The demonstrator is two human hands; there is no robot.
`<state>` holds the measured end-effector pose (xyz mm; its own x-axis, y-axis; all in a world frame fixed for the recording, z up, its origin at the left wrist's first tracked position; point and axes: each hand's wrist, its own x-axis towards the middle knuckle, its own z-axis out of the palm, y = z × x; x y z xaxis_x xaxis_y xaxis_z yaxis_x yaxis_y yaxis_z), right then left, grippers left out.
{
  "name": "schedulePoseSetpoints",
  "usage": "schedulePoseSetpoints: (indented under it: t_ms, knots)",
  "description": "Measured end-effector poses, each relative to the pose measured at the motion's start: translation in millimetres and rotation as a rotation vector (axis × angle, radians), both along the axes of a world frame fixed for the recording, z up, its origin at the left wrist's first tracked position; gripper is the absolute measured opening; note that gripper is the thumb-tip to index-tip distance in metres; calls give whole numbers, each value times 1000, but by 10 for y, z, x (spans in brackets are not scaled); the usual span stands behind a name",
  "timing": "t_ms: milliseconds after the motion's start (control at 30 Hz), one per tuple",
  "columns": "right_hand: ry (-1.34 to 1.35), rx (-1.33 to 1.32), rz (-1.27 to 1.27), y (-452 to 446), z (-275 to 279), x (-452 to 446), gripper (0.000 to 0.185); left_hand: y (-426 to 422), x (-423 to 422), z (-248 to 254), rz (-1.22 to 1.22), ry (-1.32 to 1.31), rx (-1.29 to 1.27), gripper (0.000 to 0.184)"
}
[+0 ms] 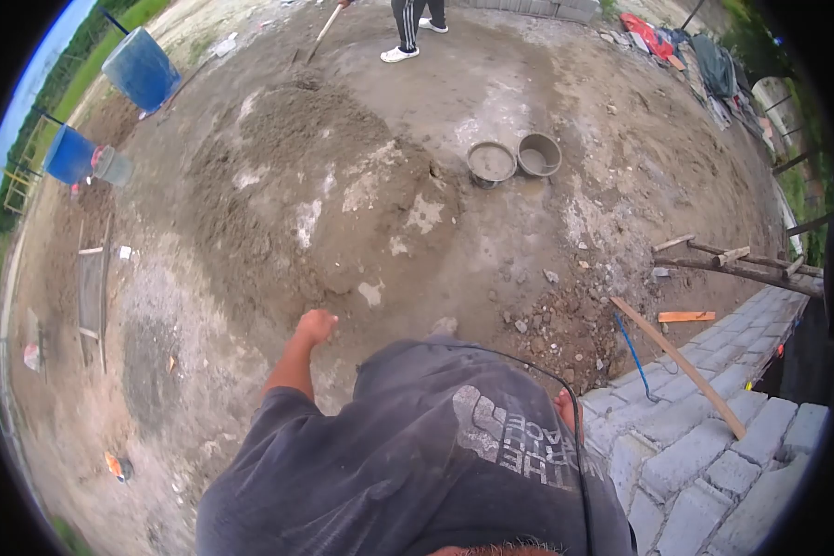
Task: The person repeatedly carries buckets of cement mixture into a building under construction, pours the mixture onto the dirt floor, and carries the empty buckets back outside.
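Observation:
My left hand (317, 326) hangs in front of me with its fingers curled into a loose fist, and nothing shows in it. Below it on the ground lies a wide spread of wet grey mortar (278, 213). At my right side, my right hand (565, 406) only peeks out past the grey shirt and a black cable (576, 435); its fingers are mostly hidden. Two buckets stand side by side beyond the mortar: one bucket (492, 163) looks full of grey mix, while the inside of the other bucket (539, 155) is shadowed.
Another person (407, 28) works a shovel (322, 35) at the mortar's far edge. Blue drums (144, 69) stand at the far left, and a framed screen (93, 287) lies nearby. Grey blocks (685, 454), a plank (681, 366) and a wooden ladder (741, 269) occupy the right.

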<state>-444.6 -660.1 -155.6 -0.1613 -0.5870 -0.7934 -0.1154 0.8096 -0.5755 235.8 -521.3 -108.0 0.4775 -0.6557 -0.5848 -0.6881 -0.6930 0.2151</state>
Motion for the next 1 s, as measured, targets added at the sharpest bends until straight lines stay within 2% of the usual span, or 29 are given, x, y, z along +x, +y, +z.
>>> schedulePoseSetpoints:
  t_ms: [167, 267, 367, 467, 567, 667, 767, 867, 967, 1000]
  knots:
    - [-54, -44, -36, 9, -191, 195, 34, -81, 315, -60, 9, 47, 123, 46]
    - [25, -93, 232, 150, -240, 141, 27, -181, 329, 44, 20, 75, 135, 46]
    - [-11, -89, 474, 456, -1125, -551, 23, -266, 291, -102, -24, 63, 112, 46]
    - [196, -17, 304, 678, -520, -241, 22, -349, 166, -134, -44, 48, 64, 46]
    - [185, -39, 338, 789, -630, -466, 22, -465, -52, -8, -48, 77, 71, 46]
    - [254, -90, 315, 632, -272, -434, 17, -357, -286, -26, 2, 83, 23, 46]
    - [-318, -58, 143, 611, -777, -945, 16, -251, -438, -15, -1, 42, 18, 45]
    - [-263, -6, -87, 595, -614, -915, 18, -77, -599, 86, 16, 26, 34, 46]
    - [-428, 142, -145, 399, -487, -975, 21, 129, -749, 207, 51, 2, 40, 46]
    - [-324, 89, -21, 348, -385, -952, 21, 218, -801, 248, 61, -11, 44, 46]
